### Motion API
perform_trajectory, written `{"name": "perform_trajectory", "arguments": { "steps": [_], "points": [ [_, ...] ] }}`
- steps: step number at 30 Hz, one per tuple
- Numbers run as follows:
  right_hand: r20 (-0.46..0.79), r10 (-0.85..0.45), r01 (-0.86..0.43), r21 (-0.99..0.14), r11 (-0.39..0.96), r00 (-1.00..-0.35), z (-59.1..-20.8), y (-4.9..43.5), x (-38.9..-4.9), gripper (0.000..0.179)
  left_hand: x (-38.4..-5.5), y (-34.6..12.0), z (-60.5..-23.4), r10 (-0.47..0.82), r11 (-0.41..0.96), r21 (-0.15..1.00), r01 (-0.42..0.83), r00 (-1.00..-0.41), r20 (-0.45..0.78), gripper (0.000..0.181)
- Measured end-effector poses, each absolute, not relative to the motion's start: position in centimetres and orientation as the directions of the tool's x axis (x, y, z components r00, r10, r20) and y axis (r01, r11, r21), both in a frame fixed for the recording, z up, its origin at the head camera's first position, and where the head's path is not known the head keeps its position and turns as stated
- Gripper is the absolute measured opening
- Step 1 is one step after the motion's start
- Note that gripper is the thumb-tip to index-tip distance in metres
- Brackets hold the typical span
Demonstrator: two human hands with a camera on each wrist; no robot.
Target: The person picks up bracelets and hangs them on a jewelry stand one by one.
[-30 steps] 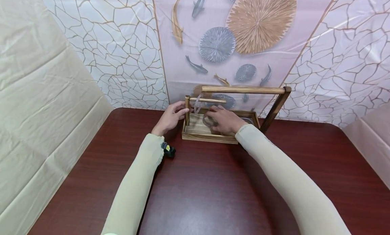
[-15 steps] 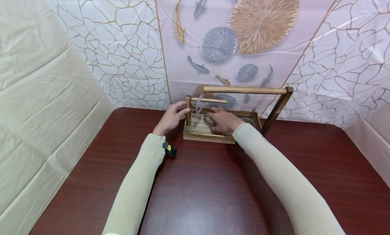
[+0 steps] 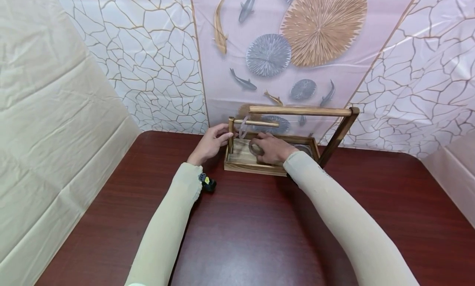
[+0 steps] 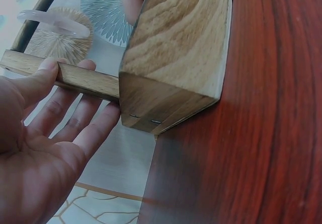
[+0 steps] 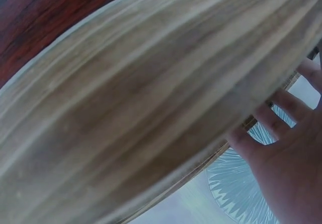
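A wooden bangle stand with a shallow tray [image 3: 256,169] sits at the back of the table. My left hand [image 3: 210,142] pinches its short upright post [image 4: 88,80], thumb on one side and fingers behind. A pale translucent bangle [image 3: 243,127] hangs on the lower rod [image 3: 265,123]. My right hand [image 3: 275,148] reaches into the tray and holds a greyish-brown bangle [image 3: 254,147] at its fingertips, which hide part of the ring. In the right wrist view, the tray's front wall [image 5: 126,98] covers the fingertips.
A taller post [image 3: 337,139] with a long upper rod [image 3: 298,110] rises at the right. Another round item [image 3: 305,149] lies in the tray's right end, partly behind my right hand. A patterned cloth [image 3: 267,84] hangs close behind the stand.
The head view has shifted slightly. The bangle at my right fingertips looks a little more tilted; both hands stay at nearly the same places on the stand.
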State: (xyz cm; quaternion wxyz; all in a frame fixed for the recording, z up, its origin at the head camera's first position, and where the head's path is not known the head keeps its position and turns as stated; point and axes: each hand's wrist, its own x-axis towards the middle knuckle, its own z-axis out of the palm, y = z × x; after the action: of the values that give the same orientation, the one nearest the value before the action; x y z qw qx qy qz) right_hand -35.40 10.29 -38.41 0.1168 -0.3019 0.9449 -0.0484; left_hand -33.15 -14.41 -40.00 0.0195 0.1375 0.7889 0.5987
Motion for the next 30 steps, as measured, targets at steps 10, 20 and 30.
{"name": "perform_trajectory", "arguments": {
  "steps": [10,20,30],
  "points": [
    [-0.223,-0.611,-0.58,-0.193,0.791,-0.76,-38.04,10.4,-35.42,0.056,-33.1,-14.61,-39.96,0.259,0.235,0.95,0.205,-0.955,0.142,0.038],
    [-0.211,-0.662,-0.637,-0.182,0.749,-0.719,-37.95,10.17,-35.72,0.064,-33.18,-14.51,-40.07,0.259,0.229,0.95,0.212,-0.954,0.151,0.037],
    [-0.265,-0.616,-0.594,-0.168,0.787,-0.742,-37.82,9.97,-35.83,0.065,-33.1,-14.52,-39.87,0.257,0.248,0.948,0.2,-0.957,0.135,0.039]
  ]
}}
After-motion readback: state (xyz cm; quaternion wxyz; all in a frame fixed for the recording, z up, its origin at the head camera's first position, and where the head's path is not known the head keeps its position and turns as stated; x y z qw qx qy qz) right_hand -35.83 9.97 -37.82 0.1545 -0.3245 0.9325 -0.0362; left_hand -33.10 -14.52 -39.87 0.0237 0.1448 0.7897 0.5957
